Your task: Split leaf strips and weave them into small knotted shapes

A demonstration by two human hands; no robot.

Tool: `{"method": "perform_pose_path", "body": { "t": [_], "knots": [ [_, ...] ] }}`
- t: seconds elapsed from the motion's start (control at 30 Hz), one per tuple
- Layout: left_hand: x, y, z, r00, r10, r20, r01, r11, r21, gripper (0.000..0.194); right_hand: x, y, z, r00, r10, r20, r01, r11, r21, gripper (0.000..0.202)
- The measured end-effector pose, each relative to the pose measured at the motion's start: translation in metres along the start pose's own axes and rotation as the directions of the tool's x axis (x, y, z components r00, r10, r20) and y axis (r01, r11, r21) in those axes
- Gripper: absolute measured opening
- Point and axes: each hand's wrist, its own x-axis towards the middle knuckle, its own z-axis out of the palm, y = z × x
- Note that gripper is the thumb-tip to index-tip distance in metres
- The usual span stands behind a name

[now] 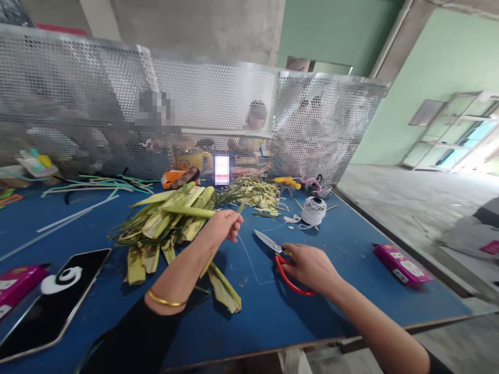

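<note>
My left hand (227, 227) is closed around a green leaf strip (224, 288). Its narrow tip sticks up past my fingers, and a broad cut piece hangs below my wrist. Just behind that hand lies a heap of pale green husk-like leaves (187, 205). My right hand (310, 266) grips a pair of scissors (294, 285) by the red handles, low over the blue tabletop. The metal blades point up and left, toward my left hand; whether they are parted is hard to see. A thin white thread (251, 259) runs across the table between my hands.
A ball of white string (313, 211) stands behind the scissors. Shredded leaf trimmings (259, 195) lie at the back beside a lit phone (222, 170). A large phone (58, 296) is at left, a magenta pack (401, 265) at right. A perforated metal screen (214, 93) borders the table; people are behind it.
</note>
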Motion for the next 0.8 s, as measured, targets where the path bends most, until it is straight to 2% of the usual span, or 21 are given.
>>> {"method": "perform_pose_path", "body": {
  "t": [0.07, 0.13, 0.2, 0.3, 0.37, 0.43, 0.57, 0.7, 0.8],
  "knots": [
    [-0.008, 0.01, -0.003, 0.969, 0.233, -0.078, -0.213, 0.955, 0.208, 0.02, -0.003, 0.001, -0.003, 1.0, -0.017, 0.013, 0.019, 0.985, -0.172, 0.034],
    [-0.019, 0.02, -0.005, 0.901, 0.424, -0.09, -0.357, 0.844, 0.4, 0.02, -0.004, 0.001, -0.008, 0.998, -0.06, 0.034, 0.066, 0.975, -0.214, 0.033],
    [-0.029, 0.028, -0.007, 0.876, 0.476, -0.077, -0.402, 0.808, 0.431, 0.023, 0.001, 0.003, -0.016, 0.992, -0.115, 0.049, 0.123, 0.971, -0.206, 0.027],
    [-0.037, 0.035, -0.011, 0.879, 0.47, -0.082, -0.396, 0.815, 0.422, 0.023, 0.027, 0.013, -0.033, 0.994, -0.109, -0.001, 0.106, 0.966, -0.235, 0.027],
    [-0.036, 0.034, -0.015, 0.882, 0.459, -0.11, -0.378, 0.827, 0.417, 0.022, 0.055, 0.022, -0.043, 0.998, -0.031, -0.061, 0.005, 0.92, -0.391, 0.032],
    [-0.032, 0.028, -0.018, 0.887, 0.438, -0.142, -0.357, 0.849, 0.389, 0.022, 0.085, 0.03, -0.047, 0.998, -0.029, -0.048, 0.005, 0.898, -0.439, 0.027],
    [-0.025, 0.012, -0.018, 0.907, 0.381, -0.178, -0.301, 0.884, 0.358, 0.022, 0.128, 0.042, -0.04, 0.998, -0.051, 0.048, 0.068, 0.872, -0.484, 0.02],
    [-0.022, 0.004, -0.01, 0.937, 0.321, -0.137, -0.26, 0.905, 0.337, 0.024, 0.151, 0.049, -0.029, 0.991, -0.051, 0.127, 0.106, 0.875, -0.472, 0.014],
    [-0.022, 0.003, -0.007, 0.946, 0.301, -0.125, -0.24, 0.903, 0.357, 0.024, 0.17, 0.053, -0.029, 0.992, -0.036, 0.124, 0.087, 0.898, -0.431, 0.015]
  ]
}}
